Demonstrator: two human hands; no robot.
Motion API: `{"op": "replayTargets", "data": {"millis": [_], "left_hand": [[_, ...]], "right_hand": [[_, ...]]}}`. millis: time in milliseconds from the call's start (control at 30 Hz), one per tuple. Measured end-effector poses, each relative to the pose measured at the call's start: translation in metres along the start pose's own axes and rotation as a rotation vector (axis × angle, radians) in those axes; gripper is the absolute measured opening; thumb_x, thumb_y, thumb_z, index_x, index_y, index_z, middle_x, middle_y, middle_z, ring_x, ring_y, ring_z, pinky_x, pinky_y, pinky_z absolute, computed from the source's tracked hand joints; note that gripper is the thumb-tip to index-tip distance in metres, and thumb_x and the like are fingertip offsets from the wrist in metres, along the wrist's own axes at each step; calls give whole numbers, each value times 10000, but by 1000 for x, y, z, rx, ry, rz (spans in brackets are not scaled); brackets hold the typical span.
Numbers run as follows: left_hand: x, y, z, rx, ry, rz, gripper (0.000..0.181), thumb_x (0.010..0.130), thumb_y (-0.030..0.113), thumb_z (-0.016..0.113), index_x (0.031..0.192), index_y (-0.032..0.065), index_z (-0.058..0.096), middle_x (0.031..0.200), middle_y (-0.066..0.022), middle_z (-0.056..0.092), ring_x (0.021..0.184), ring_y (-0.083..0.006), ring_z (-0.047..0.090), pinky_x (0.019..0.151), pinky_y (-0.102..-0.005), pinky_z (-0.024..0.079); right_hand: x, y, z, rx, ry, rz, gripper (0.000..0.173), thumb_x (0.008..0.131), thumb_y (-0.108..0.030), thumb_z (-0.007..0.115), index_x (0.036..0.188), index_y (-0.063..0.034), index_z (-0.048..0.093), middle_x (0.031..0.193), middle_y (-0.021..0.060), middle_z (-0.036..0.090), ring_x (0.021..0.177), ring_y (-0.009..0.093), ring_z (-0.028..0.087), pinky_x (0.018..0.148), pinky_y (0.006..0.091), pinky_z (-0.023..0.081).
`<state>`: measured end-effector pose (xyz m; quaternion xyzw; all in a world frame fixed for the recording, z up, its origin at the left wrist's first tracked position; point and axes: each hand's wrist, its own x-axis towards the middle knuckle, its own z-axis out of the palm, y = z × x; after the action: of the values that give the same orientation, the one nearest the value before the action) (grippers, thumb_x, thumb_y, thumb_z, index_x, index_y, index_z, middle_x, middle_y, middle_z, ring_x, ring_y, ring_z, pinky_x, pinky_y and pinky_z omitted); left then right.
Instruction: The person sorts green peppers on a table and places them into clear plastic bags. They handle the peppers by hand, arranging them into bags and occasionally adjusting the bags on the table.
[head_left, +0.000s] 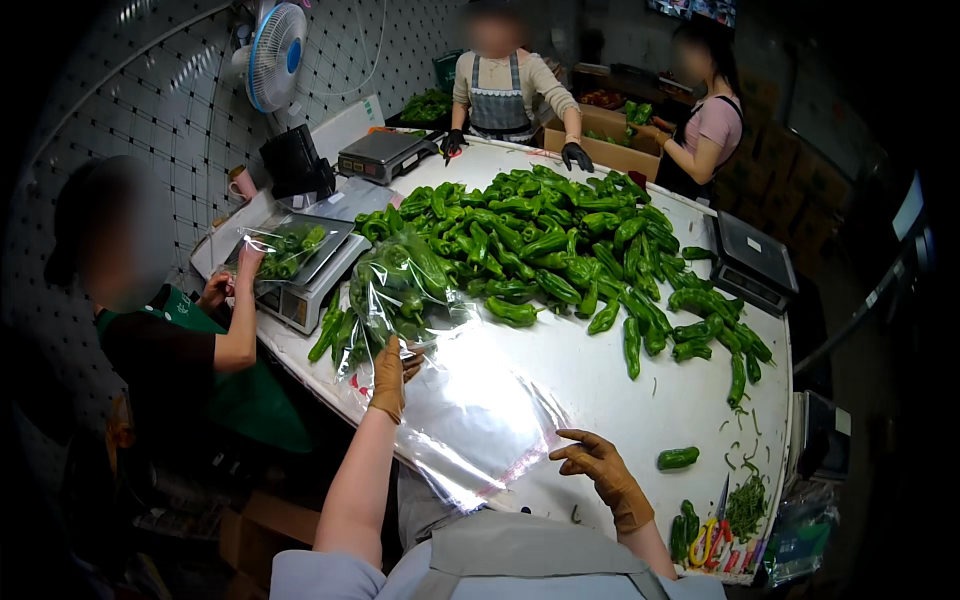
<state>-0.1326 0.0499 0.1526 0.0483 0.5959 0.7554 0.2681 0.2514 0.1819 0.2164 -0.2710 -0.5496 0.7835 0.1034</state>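
Observation:
My left hand (390, 379), in a tan glove, grips a clear plastic bag (487, 397) around its middle. Green peppers (397, 289) fill the far end of the bag, while its flat near end shines under the light and reaches toward my apron. My right hand (600, 469), also gloved, is just right of the bag's near edge. Its fingers are apart and hold nothing; whether a fingertip touches the film is unclear. Beyond the bag a large heap of loose green peppers (540, 232) covers the far part of the white table (577, 375).
One scale (300, 289) at left bears another bagged portion, handled by a co-worker (172, 315). Other scales stand at the back (382, 155) and right (752, 255). Scissors (709, 536) lie beside stem trimmings (748, 506). Two more people stand across the table near a cardboard box (607, 146).

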Motion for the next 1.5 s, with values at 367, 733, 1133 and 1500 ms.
{"op": "replayTargets", "data": {"millis": [367,733,1133,1500], "left_hand": [[-159,-92,21,1278,-626,389,261,696,274,793,863,81,740,864,-114,647,832,-315,627,819,-401,505],[-132,-85,5,628,-688,-365,232,713,91,810,914,13,724,929,-95,636,825,-185,636,782,-278,515],[-131,-101,15,886,-526,268,157,757,95,771,889,19,731,915,-103,612,763,-233,623,704,-330,515],[-164,-58,66,898,-379,841,128,784,99,727,907,80,700,875,-100,651,855,-303,610,758,-382,495]], "right_hand": [[47,113,31,-1021,132,-556,139,791,-161,699,925,-140,729,883,51,680,880,262,611,806,378,500],[46,125,27,-907,201,-695,104,777,-84,718,878,-105,729,901,61,668,897,253,594,800,354,495],[46,102,24,-947,272,-710,186,752,-40,671,935,-73,693,994,85,669,945,268,613,859,370,504],[128,106,57,-1544,-209,-561,438,844,-281,561,1268,-168,566,1392,59,517,1403,272,334,1171,523,166]]}}
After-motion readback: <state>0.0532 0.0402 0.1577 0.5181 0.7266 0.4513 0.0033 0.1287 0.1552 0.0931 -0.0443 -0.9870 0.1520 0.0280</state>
